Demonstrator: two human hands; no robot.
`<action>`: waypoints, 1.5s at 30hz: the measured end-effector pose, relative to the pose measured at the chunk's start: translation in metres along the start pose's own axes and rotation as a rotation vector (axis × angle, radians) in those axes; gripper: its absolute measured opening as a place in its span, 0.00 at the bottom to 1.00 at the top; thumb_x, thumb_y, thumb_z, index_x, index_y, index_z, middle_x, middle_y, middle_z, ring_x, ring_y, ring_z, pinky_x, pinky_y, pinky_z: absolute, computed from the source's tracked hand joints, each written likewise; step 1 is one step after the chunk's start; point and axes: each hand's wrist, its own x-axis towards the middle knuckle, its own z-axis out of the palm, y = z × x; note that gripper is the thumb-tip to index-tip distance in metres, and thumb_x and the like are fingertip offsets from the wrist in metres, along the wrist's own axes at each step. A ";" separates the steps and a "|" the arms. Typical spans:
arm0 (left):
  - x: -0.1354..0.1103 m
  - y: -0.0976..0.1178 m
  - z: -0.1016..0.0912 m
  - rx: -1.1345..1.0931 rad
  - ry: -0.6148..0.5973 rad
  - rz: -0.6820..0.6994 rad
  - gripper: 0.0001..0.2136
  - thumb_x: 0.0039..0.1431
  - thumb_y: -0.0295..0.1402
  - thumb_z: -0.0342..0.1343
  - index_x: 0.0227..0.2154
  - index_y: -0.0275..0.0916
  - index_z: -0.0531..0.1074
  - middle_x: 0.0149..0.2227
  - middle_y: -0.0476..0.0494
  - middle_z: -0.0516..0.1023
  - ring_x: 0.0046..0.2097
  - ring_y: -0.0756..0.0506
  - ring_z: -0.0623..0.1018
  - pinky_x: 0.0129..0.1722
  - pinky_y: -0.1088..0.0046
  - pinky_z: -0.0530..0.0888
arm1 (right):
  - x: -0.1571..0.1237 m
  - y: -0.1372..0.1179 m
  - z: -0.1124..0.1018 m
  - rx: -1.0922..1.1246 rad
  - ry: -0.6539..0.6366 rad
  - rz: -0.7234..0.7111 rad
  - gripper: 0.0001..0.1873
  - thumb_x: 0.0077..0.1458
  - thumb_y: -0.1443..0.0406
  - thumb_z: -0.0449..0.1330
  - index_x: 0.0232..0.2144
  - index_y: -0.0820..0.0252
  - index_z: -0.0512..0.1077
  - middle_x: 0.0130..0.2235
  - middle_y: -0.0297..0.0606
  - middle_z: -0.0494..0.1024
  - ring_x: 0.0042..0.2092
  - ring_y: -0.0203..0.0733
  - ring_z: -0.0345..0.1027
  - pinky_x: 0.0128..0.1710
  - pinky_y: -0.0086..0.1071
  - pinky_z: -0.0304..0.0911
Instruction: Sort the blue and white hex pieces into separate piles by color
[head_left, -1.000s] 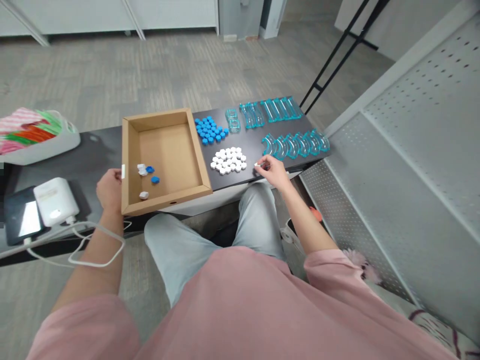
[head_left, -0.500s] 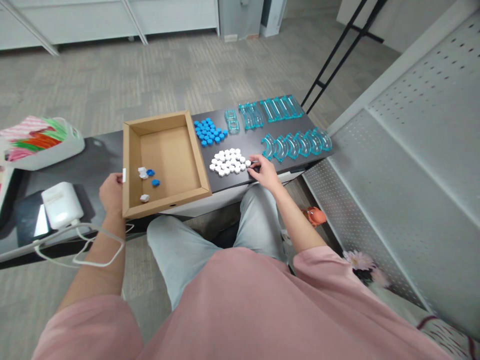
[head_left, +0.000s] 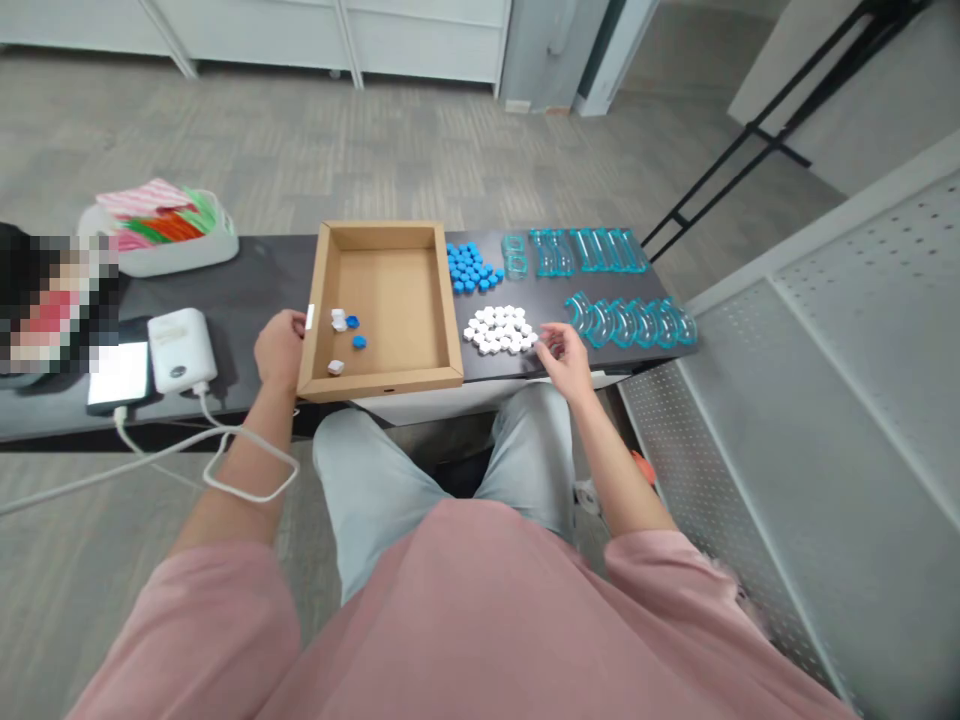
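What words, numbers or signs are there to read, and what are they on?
None that I can read.
Power bank: faint marks, too blurred.
White tag on the box: too small to tell if anything's printed.
Phone: screen too bright to read.

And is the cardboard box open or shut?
Open: the cardboard box has no lid over it, so its brown bottom shows, with small white pieces and blue pieces lying inside.

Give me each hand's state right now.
Left hand: against the cardboard box; grip can't be told.
Right hand: open, beside the white pieces.
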 end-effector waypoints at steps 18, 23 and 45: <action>-0.004 0.000 0.006 -0.170 -0.023 0.084 0.10 0.73 0.32 0.56 0.48 0.44 0.82 0.50 0.39 0.86 0.51 0.37 0.83 0.50 0.62 0.75 | 0.057 -0.194 0.253 -0.238 -1.058 -0.546 0.06 0.64 0.72 0.71 0.39 0.58 0.79 0.43 0.38 0.81 0.45 0.45 0.71 0.49 0.37 0.65; -0.001 -0.002 0.008 -0.192 -0.031 0.093 0.09 0.75 0.33 0.56 0.48 0.44 0.82 0.50 0.39 0.86 0.52 0.36 0.83 0.50 0.63 0.74 | 0.058 -0.187 0.213 -0.023 -0.898 -0.436 0.07 0.70 0.65 0.65 0.49 0.58 0.78 0.44 0.37 0.84 0.44 0.43 0.74 0.48 0.37 0.68; 0.000 -0.004 0.002 -0.049 -0.029 0.025 0.16 0.75 0.31 0.53 0.57 0.42 0.83 0.55 0.38 0.88 0.55 0.37 0.85 0.50 0.66 0.76 | 0.088 -0.010 -0.031 -0.653 -0.416 -0.111 0.26 0.63 0.76 0.65 0.60 0.61 0.88 0.52 0.49 0.86 0.45 0.50 0.82 0.61 0.43 0.78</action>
